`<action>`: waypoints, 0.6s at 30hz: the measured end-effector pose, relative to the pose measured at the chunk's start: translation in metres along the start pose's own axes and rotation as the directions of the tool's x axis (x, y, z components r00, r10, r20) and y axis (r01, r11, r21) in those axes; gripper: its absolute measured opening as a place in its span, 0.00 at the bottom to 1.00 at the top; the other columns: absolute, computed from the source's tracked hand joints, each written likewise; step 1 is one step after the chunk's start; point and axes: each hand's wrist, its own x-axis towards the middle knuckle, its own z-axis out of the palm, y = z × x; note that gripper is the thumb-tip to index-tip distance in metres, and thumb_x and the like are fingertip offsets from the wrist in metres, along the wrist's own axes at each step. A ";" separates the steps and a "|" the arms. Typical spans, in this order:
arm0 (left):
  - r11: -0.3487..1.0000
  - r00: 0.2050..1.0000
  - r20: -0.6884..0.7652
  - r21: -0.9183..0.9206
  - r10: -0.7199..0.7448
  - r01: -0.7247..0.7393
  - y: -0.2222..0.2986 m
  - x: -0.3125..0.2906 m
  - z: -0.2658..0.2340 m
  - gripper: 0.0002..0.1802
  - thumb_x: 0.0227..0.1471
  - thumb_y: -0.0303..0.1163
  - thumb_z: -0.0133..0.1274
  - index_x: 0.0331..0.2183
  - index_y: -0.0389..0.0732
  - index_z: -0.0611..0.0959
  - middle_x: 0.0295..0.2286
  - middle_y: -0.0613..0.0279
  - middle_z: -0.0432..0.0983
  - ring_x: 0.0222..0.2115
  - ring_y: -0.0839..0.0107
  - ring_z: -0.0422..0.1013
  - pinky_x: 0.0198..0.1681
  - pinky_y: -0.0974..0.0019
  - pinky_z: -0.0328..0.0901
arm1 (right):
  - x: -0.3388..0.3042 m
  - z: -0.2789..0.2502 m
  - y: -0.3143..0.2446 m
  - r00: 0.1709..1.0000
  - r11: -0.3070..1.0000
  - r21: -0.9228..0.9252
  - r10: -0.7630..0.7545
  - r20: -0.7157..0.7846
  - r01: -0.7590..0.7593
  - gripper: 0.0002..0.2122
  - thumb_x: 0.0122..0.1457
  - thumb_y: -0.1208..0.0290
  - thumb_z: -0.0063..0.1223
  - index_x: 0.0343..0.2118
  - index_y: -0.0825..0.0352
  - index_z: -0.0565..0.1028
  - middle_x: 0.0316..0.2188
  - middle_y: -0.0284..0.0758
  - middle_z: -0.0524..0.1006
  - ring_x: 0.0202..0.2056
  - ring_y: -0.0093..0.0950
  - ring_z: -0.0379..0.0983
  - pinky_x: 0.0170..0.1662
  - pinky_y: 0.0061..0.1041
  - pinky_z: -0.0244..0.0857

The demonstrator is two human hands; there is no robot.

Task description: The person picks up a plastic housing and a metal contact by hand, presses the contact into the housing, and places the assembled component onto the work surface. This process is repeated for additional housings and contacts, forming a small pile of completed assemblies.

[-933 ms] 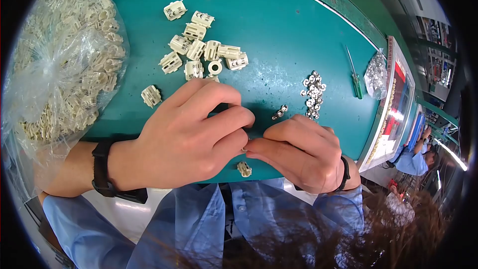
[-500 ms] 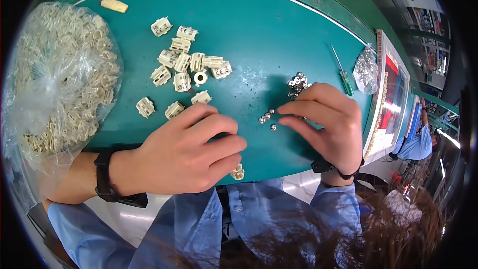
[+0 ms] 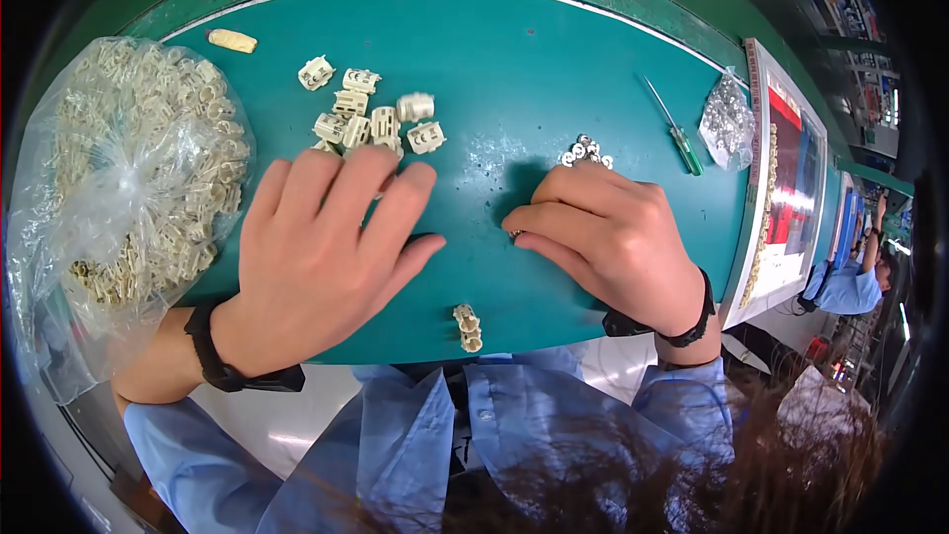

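My left hand (image 3: 321, 247) is open, fingers spread over the near side of a loose group of cream plastic cylindrical housings (image 3: 384, 123). Some of those housings are hidden beneath the fingers. With thumb and forefinger, my right hand (image 3: 618, 247) pinches a small shiny metal part (image 3: 514, 234), mostly covered by the fingertips. Just beyond that hand lies a small pile of round metal parts (image 3: 585, 150). Two cream pieces (image 3: 468, 327) stand together by the near table edge, between my hands.
A clear plastic bag (image 3: 148, 168) full of cream housings fills the left side. A green-handled screwdriver (image 3: 682, 143), a small bag of metal parts (image 3: 727, 124) and a white-framed case (image 3: 786, 188) are at the right. A yellowish stub (image 3: 232, 41) lies far left.
My left hand has moved away from the near edge to the housings, and its fingers have spread. The right fingertips have closed over the loose metal parts and shifted slightly left.
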 end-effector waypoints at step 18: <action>0.954 0.986 -0.095 -0.255 0.139 -0.159 -0.013 0.003 0.005 0.18 0.47 0.29 0.79 0.40 0.41 0.90 0.39 0.60 0.84 0.35 0.59 0.77 0.35 0.58 0.72 | 0.000 0.004 0.000 0.998 0.998 -0.030 -0.057 0.000 0.057 0.07 0.56 0.73 0.76 0.37 0.61 0.88 0.34 0.31 0.81 0.35 0.36 0.82 0.35 0.36 0.76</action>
